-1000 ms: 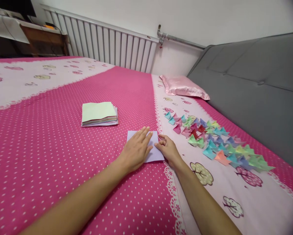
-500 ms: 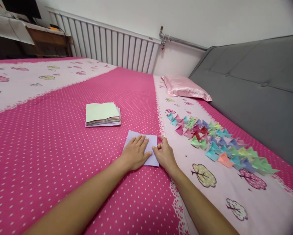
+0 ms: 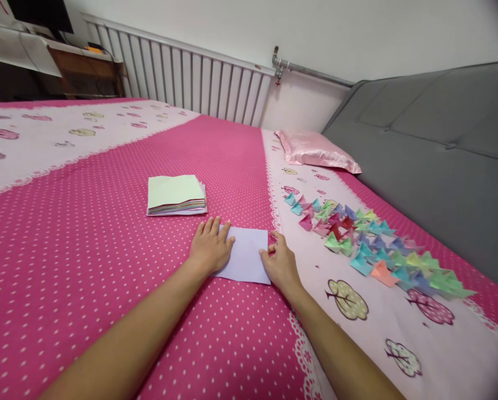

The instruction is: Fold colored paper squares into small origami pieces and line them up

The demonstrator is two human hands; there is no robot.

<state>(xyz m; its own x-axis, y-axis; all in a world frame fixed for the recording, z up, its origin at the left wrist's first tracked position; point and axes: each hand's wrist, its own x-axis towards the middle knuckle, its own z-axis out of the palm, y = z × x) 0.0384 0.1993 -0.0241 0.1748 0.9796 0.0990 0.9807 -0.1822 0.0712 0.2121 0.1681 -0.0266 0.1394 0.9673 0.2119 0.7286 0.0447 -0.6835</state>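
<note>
A lavender sheet of paper [image 3: 247, 255] lies flat on the bed in front of me. My left hand [image 3: 211, 244] is open, its fingers spread across the sheet's left side and the bedcover beside it. At the right edge of the sheet, my right hand [image 3: 281, 262] grips the paper, thumb on top and fingers curled at the border. Beyond my left hand sits a stack of coloured paper [image 3: 176, 191] with a pale green sheet uppermost. To the right stand several small folded paper boats [image 3: 382, 272] in many colours, set close together in rows.
A pink dotted bedcover [image 3: 107, 261] with pale, tree-printed bands spreads under everything. The pink satin pillow [image 3: 315, 150] rests by the grey padded headboard [image 3: 432, 122]. A white radiator [image 3: 182, 69] lines the wall, and a desk [image 3: 86, 69] with a monitor [image 3: 40, 14] stands far left.
My left hand has slid left across the lavender sheet, from its middle to its left side, uncovering more of it. My right hand has stayed at the right edge.
</note>
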